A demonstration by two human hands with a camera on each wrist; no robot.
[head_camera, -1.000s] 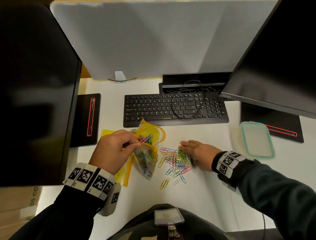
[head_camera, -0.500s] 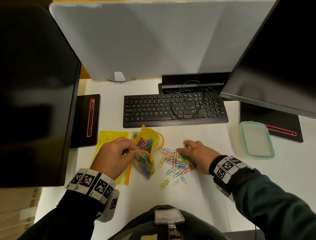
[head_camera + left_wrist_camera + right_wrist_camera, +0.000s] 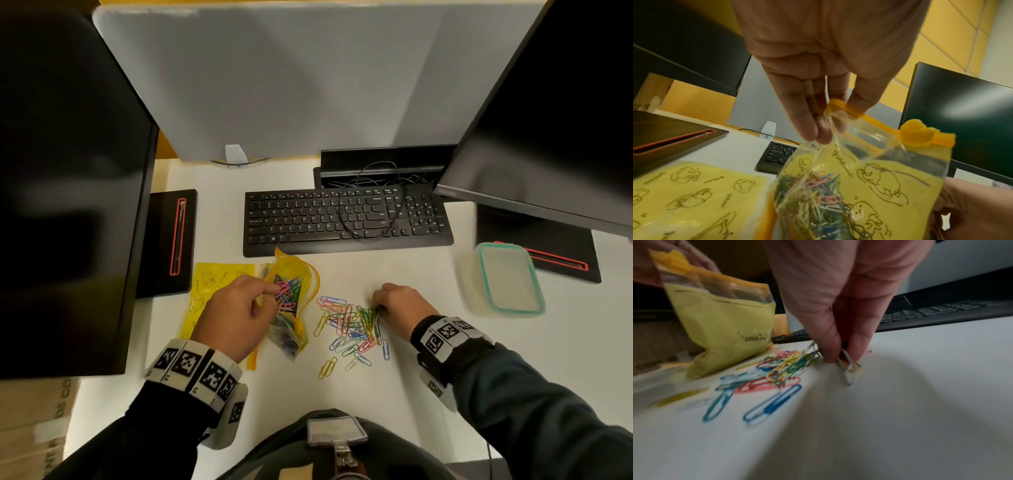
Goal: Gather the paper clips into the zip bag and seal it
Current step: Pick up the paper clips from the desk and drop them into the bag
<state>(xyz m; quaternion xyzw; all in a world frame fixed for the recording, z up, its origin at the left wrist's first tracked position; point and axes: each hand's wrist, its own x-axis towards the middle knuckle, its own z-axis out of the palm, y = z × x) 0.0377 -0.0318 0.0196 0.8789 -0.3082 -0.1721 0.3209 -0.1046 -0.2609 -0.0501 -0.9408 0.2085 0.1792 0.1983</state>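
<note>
A yellow zip bag (image 3: 291, 294) with an orange slider (image 3: 918, 134) stands open on the white desk, with several coloured paper clips inside (image 3: 818, 199). My left hand (image 3: 236, 315) pinches the bag's near rim (image 3: 830, 113) and holds the mouth open. A loose pile of coloured paper clips (image 3: 352, 325) lies just right of the bag. My right hand (image 3: 397, 301) sits at the pile's right edge, thumb and fingers pinching a few clips (image 3: 846, 365) against the desk. The bag (image 3: 721, 324) is to the left of that hand.
A black keyboard (image 3: 346, 219) with a loose cable lies behind the clips. A clear lidded container (image 3: 507, 277) sits at right. Two dark monitors flank the desk, each on a black base (image 3: 171, 240). A second yellow printed bag (image 3: 212, 284) lies flat under my left hand.
My right hand has drawn back from the middle of the pile to its right edge and closed on a few clips. The bag has tipped slightly and its mouth stays held open.
</note>
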